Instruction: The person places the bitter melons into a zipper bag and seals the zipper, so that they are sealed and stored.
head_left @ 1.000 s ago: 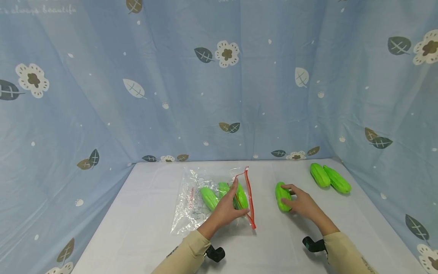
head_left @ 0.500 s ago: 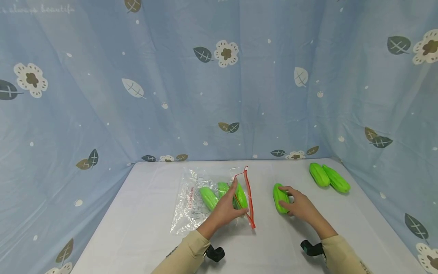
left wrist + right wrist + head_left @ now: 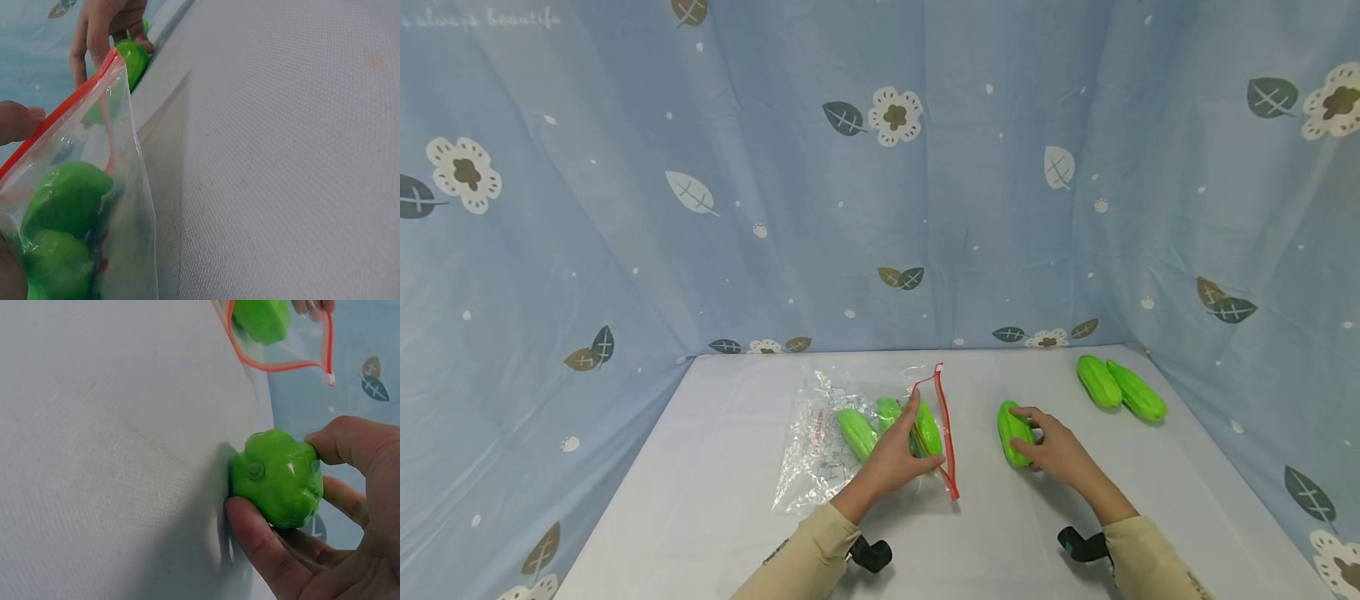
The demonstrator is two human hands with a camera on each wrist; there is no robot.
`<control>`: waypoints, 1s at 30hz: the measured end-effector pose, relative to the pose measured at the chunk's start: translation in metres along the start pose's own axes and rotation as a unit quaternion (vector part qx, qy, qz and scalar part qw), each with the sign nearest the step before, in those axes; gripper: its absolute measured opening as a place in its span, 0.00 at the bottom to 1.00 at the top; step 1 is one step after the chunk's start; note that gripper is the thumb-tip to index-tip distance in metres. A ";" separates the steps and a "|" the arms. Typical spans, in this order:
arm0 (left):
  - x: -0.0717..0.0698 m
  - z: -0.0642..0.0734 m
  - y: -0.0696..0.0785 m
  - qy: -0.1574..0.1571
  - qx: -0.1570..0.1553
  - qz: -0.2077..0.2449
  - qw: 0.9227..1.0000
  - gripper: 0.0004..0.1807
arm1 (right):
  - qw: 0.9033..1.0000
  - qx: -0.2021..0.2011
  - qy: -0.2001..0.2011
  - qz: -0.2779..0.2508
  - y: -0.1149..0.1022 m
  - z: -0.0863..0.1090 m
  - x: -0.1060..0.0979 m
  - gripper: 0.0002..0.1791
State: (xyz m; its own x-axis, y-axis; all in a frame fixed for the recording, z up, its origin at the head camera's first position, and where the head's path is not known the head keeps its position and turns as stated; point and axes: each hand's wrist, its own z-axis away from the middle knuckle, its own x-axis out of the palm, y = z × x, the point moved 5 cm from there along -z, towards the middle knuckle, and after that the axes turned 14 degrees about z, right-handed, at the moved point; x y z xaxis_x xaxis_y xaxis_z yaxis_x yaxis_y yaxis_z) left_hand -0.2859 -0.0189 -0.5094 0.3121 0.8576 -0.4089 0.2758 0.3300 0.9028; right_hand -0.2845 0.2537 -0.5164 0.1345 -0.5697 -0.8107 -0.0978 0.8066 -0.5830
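A clear zip bag (image 3: 816,492) with a red zip edge lies on the white table, its mouth towards the right. Three bright green, ribbed toy cucumbers (image 3: 856,433) show inside it. My left hand (image 3: 891,458) grips the bag at its mouth, thumb and fingers spread apart along the red edge and holding it parted. To the right of the bag, my right hand (image 3: 1062,454) holds another green toy cucumber (image 3: 278,478) between thumb and fingers. In the right wrist view its lobed end faces the camera, close to the table surface.
Two more green toy cucumbers (image 3: 1120,390) lie side by side at the table's back right corner. A blue curtain (image 3: 790,208) with flowers and leaves stands behind and at both sides of the white table (image 3: 700,483). Black camera mounts (image 3: 1082,543) sit at both wrists.
My right hand and its toy cucumber have shifted slightly left towards the bag, mostly in the first half second. The left hand and the bag have stayed in place.
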 end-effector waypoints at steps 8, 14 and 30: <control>-0.001 0.000 0.000 -0.002 -0.003 0.004 1.000 0.63 | 1.000 -0.001 0.009 -0.005 0.000 0.000 0.001 0.32; 0.000 0.000 -0.001 0.000 -0.004 -0.001 1.000 0.63 | 1.000 -0.004 0.011 -0.001 0.000 0.000 0.001 0.32; 0.000 0.000 0.000 -0.001 -0.004 -0.001 1.000 0.63 | 1.000 -0.013 0.016 -0.011 0.002 -0.001 0.003 0.32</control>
State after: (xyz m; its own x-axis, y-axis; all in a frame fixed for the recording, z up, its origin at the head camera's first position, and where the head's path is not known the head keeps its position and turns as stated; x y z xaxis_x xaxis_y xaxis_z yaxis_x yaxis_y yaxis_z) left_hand -0.2859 -0.0194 -0.5093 0.3137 0.8563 -0.4103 0.2690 0.3342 0.9033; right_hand -0.2854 0.2535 -0.5197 0.1052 -0.5931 -0.7982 -0.1211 0.7890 -0.6023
